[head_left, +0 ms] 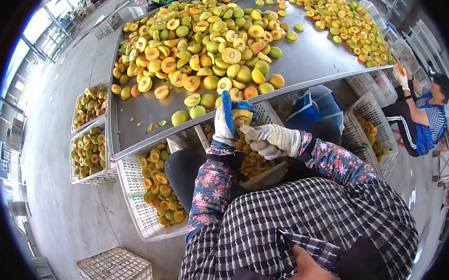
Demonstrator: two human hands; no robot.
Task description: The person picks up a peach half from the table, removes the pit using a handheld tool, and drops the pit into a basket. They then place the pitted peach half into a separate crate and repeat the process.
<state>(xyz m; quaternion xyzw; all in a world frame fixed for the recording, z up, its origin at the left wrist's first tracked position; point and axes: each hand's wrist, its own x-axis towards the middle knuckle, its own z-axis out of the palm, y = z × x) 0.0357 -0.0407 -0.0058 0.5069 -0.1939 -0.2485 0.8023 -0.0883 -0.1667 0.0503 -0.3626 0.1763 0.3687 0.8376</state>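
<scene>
My left hand [228, 121], in a white glove with a blue coated palm, grips a yellow peach half [243, 115] just off the table's near edge. Close beside it, my right hand [272, 141] in a pale knit glove is closed, its thumb side against the fruit. Whatever sits inside that fist is hidden. Beneath both hands stands a crate [265, 177] with cut peach pieces. Beyond them, a large heap of halved peaches [203, 49], some with pits showing, covers much of the metal table [308, 63]. Several greenish peaches [180, 118] lie near its front edge.
White crates of peach halves stand at my left knee [132, 186] and left of the table [87, 179]. An upturned crate [114, 268] sits on the floor. A blue-and-white bag [318, 106] is under the table. At right, a co-worker [426, 114] sits beside another crate [353, 128].
</scene>
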